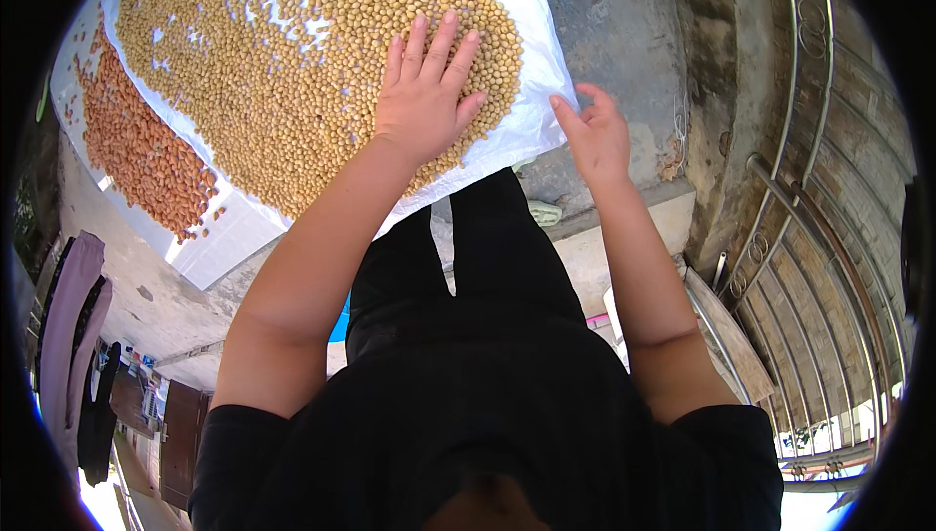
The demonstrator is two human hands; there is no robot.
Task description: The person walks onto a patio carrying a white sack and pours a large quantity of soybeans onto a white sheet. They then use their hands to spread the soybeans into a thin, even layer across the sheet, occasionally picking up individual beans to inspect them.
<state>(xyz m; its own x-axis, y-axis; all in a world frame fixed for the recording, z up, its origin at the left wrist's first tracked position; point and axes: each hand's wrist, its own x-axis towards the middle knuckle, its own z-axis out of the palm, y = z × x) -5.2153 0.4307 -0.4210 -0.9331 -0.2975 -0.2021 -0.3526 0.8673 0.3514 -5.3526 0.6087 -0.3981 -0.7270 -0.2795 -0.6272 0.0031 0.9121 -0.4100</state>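
Yellow soybeans [314,70] lie spread over a white plastic sheet [537,92] on the ground before me. My left hand [424,99] rests palm down on the beans near their right side, fingers a little apart, holding nothing that shows. At the sheet's right corner is my right hand [598,129], its thumb and forefinger at the edge. Whether those fingers pinch the sheet cannot be told. Left of the soybeans, reddish-brown shelled peanuts [146,151] lie on another pale sheet [219,257], partly overlapped by the white one.
Grey concrete floor [614,26] runs along the right, beside a wall and a curved metal railing [786,238]. A pale green shoe [545,213] shows by my black-trousered legs. Clothes [77,311] hang at the far left. Part of a blue object [340,322] shows beside my leg.
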